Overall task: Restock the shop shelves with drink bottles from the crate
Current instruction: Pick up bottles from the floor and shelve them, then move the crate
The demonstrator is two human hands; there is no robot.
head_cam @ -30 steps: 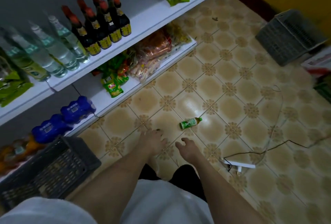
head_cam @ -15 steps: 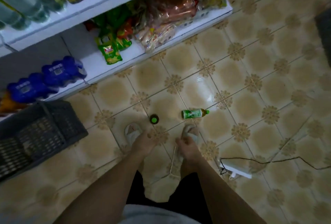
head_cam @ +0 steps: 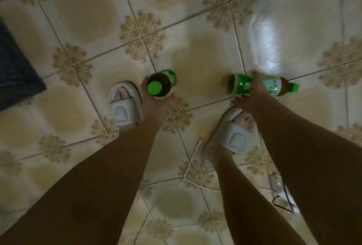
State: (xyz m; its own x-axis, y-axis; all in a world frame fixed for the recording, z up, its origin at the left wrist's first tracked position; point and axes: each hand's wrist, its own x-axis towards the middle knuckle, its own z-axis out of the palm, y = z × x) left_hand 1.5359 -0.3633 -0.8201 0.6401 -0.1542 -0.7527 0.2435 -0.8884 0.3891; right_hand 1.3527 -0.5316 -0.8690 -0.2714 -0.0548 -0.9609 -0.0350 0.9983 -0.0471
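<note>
Underfoot, a glossy tiled floor (head_cam: 195,56) is filling the whole view, cream squares with tan blotches and brown floral medallions at the grout crossings. Light is glaring off one tile at the far right (head_cam: 268,38). At the left edge, the dark corner of a crate (head_cam: 17,72) is showing, blurred.

Both bare forearms are reaching down toward the floor. The left hand (head_cam: 156,105) is gripping an upright bottle (head_cam: 161,84) of dark drink, fingers curled around its body, its green cap (head_cam: 154,87) pointing up at the camera. The right hand (head_cam: 252,95) is clamping down over a second bottle (head_cam: 260,86), which is lying on its side on the tile with its green cap pointing right; the fingers are wrapping over its green label.

Near the hands, two feet in pale open-toe slippers are standing on the tiles, the left slipper (head_cam: 124,103) just beside the left hand and the right slipper (head_cam: 233,133) just near of the right hand. A white cord (head_cam: 191,163) is trailing across the floor beside the right foot, and a blurred white plug block with a dark cable (head_cam: 282,195) is lying at the near right.
</note>
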